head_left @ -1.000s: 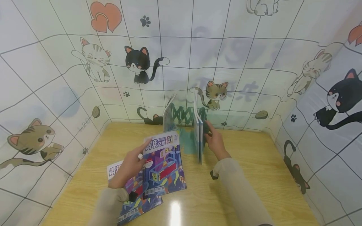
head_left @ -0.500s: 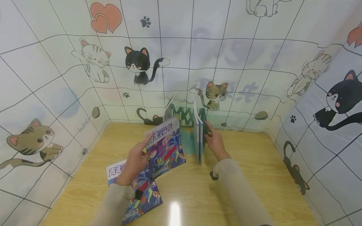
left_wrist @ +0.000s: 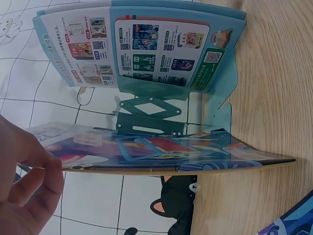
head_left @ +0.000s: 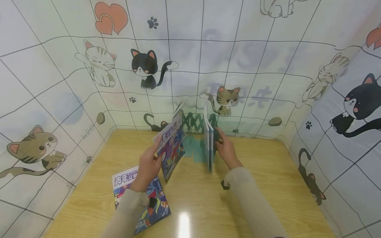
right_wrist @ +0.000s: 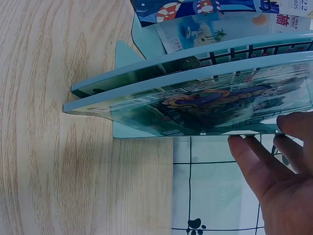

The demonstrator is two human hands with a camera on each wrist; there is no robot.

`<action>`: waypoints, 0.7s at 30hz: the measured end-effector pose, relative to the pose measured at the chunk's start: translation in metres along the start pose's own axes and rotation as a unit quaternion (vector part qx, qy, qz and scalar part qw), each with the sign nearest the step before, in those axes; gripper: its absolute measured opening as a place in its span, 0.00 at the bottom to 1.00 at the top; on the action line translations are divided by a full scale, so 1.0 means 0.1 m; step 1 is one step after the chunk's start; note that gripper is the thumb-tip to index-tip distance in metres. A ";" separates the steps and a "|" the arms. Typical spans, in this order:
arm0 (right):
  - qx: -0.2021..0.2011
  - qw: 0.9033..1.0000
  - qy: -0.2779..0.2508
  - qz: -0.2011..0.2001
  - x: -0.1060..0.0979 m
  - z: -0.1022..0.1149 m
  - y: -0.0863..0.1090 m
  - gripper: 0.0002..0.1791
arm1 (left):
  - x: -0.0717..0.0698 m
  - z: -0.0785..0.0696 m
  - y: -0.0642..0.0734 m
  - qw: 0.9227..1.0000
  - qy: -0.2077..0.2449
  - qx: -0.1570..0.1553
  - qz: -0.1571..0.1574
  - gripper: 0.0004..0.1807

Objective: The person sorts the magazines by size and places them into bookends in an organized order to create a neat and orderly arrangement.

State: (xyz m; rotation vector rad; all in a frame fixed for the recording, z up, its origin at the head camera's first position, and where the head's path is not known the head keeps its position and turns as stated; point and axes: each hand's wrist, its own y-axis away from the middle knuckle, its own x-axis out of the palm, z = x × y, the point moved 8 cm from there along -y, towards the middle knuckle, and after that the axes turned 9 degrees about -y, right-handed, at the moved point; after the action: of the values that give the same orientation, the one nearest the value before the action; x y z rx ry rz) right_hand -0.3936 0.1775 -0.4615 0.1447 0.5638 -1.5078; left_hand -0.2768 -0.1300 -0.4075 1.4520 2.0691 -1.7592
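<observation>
My left hand [head_left: 148, 168] pinches a purple-blue magazine [head_left: 171, 145] by its side edge. The magazine is upright and off the table, turned nearly edge-on, as the left wrist view shows. It is in front of the left side of a green folding bookend [head_left: 199, 153]. My right hand [head_left: 227, 152] holds the bookend's right side plate, with thumb and fingers at its edge. Inside that plate stand two light-blue-spined magazines [right_wrist: 195, 93]. Another page edge [head_left: 179, 107] shows at the bookend's left, mostly hidden. Under my left forearm lies a matching purple-blue magazine [head_left: 154, 215], partly covered.
The light wood table [head_left: 253, 185] runs back to a white gridded wall covering [head_left: 190, 56] printed with cats. Similar covering [head_left: 351, 138] closes the right and left sides. The bookend stands near the rear wall.
My left hand has lifted its magazine from above the lying one, turned it upright and moved it slightly right, toward the bookend's left side. My right hand has stayed put.
</observation>
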 end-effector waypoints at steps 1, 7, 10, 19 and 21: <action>0.000 1.000 0.002 0.000 0.00 0.00 0.00 0.37 | 0.00 -0.01 -0.01 1.000 -0.001 -0.001 -0.003 0.48; -0.002 1.000 0.010 -0.002 -0.01 -0.01 -0.01 0.38 | 0.03 -0.05 -0.05 1.000 -0.002 -0.010 -0.019 0.47; -0.004 1.000 0.007 -0.002 -0.01 -0.01 -0.01 0.38 | 0.05 -0.06 -0.06 1.000 -0.005 -0.018 -0.018 0.46; -0.007 1.000 0.005 -0.001 -0.01 -0.01 0.00 0.38 | 0.08 -0.09 -0.14 0.999 -0.013 -0.024 -0.022 0.45; -0.009 1.000 0.003 0.000 -0.01 0.00 0.01 0.38 | 0.08 -0.11 -0.17 0.999 -0.016 -0.023 -0.028 0.45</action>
State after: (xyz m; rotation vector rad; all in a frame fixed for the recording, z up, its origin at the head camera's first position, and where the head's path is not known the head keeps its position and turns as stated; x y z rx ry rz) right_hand -0.3929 0.1782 -0.4613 0.1362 0.5817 -1.5027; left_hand -0.2870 -0.1154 -0.3961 1.3562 2.1405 -1.7304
